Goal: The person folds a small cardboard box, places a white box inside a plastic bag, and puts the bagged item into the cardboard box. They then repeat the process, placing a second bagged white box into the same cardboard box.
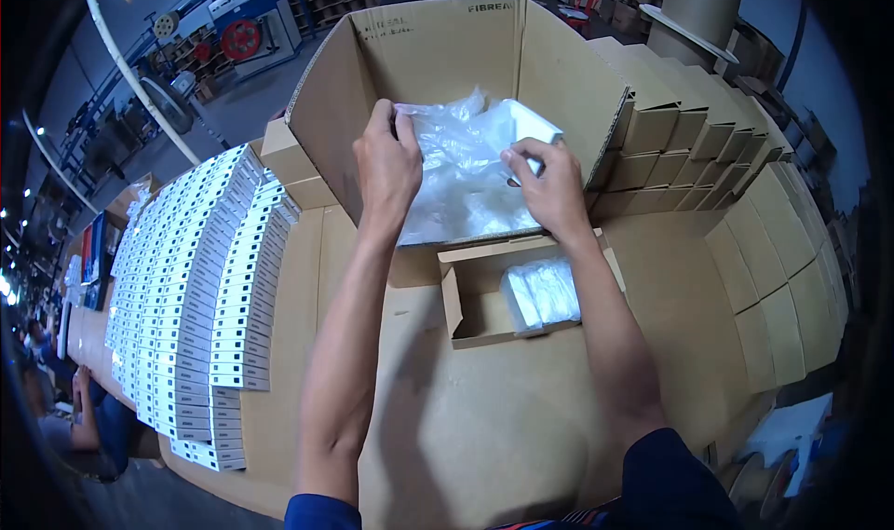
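Observation:
Above the large open cardboard box, my left hand pinches the edge of a clear plastic bag between thumb and fingers. My right hand is closed on the right side of the same bag, at a white flat piece with a raised edge. Further bags in clear plastic fill the lower part of the large box. Under my right forearm stands a small open carton, with white pieces wrapped in clear plastic in its right half.
Tall rows of small white boxes stand on the left of the cardboard-covered table. Brown cartons are stacked at the right, with more cartons nearer me. Another person's arm shows at far left.

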Available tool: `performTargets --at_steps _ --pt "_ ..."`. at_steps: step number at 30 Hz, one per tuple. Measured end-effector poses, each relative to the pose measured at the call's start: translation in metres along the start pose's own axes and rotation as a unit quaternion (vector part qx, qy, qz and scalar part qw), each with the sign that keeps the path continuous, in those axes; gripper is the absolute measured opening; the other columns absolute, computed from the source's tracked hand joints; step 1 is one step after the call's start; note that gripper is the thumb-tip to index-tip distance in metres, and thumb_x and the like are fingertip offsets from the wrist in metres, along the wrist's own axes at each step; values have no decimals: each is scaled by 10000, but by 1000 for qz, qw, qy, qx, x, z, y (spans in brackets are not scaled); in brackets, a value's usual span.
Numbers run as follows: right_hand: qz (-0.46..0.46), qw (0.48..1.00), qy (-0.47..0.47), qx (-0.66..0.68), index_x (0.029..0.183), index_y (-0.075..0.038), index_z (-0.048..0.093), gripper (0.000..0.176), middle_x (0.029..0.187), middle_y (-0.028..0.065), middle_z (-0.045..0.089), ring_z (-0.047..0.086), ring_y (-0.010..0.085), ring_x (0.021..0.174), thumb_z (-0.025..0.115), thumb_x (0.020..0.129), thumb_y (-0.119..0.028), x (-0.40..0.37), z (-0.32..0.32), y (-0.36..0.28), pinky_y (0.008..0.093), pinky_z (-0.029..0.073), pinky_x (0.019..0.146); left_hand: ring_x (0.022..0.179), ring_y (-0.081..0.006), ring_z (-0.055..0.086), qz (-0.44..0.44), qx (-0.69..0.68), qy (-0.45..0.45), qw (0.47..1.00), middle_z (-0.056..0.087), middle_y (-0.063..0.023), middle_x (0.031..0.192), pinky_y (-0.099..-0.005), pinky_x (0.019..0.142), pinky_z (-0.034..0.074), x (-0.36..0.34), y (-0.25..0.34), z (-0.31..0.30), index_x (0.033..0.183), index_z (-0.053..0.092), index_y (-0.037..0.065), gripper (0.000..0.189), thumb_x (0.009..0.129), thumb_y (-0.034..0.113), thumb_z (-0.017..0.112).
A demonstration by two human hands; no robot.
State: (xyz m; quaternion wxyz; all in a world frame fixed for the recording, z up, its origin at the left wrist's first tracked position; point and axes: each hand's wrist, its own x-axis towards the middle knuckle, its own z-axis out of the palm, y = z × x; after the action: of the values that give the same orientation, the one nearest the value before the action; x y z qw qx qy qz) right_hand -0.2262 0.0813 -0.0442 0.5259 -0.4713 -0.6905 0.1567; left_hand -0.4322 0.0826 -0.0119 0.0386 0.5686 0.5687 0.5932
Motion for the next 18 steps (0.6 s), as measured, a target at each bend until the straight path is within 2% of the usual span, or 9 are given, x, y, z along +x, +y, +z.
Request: performTargets --at_steps 1,6,9,10,13,14,15,17,18 --pt "0 1000 16 1 927 -36 759 167 855 160 669 621 319 876 763 906 -202 0 1 2 418 492 811 769 -478 677 58 45 33 997 685 -266 816 -521 684 509 1 -1 -2 938 588 -11 213 1029 182 573" --pt "-22 994 106 4 939 -14 732 186 810 129 676 622 261 772 757 927 -198 -3 0 -6 388 490 714 757 -500 670 47 94 53 993 658 -302 773 -547 668 510 18 -16 3 910 559 -33 182 1020 111 545" --pt "0 993 91 80 954 12 715 197 789 90 690 668 187 750 734 965 -184 -4 -6 -19 334 516 670 719 -480 677 -20 22 -1 1000 647 -291 733 -550 661 514 14 -6 -2 927 545 -45 177 1004 112 570" --pt "6 987 82 135 958 20 710 199 785 77 692 683 164 754 722 979 -177 -3 -8 -18 313 524 661 811 -436 709 69 85 13 994 665 -277 810 -502 738 533 14 -15 -2 937 552 -39 254 1002 194 630" --pt "-29 966 55 249 971 52 695 181 830 73 699 719 125 817 685 1010 -125 -5 -11 -19 275 562 691 932 -410 702 154 153 -11 976 680 -265 944 -447 815 539 11 -22 -3 1010 578 -52 355 975 280 699" --pt "-51 960 49 271 975 56 694 172 838 77 700 714 127 818 684 1009 -112 -8 -12 -19 279 564 708 957 -338 677 141 138 24 980 679 -218 1031 -402 867 529 6 -18 1 1120 591 -60 438 990 344 695" --pt "-71 952 45 294 978 60 692 163 846 81 701 710 129 818 683 1007 -100 -13 -13 -21 282 566 725 932 -336 677 104 56 5 993 677 -216 1041 -410 850 537 -5 -2 -5 1129 597 -59 422 994 331 686" --pt "-86 973 16 212 1009 81 686 142 872 93 701 692 146 840 673 1006 -60 -29 -30 -35 284 562 778 882 -331 676 29 -107 -39 993 672 -210 1061 -427 816 552 -31 43 -32 1147 608 -55 393 1003 306 669" --pt "-92 968 15 233 1017 84 685 144 870 89 700 687 149 845 671 1007 -59 -38 -29 -34 282 558 784 860 -275 666 -20 -149 -127 980 672 -173 1035 -396 797 552 -48 54 -43 1142 621 -47 374 1013 302 662"
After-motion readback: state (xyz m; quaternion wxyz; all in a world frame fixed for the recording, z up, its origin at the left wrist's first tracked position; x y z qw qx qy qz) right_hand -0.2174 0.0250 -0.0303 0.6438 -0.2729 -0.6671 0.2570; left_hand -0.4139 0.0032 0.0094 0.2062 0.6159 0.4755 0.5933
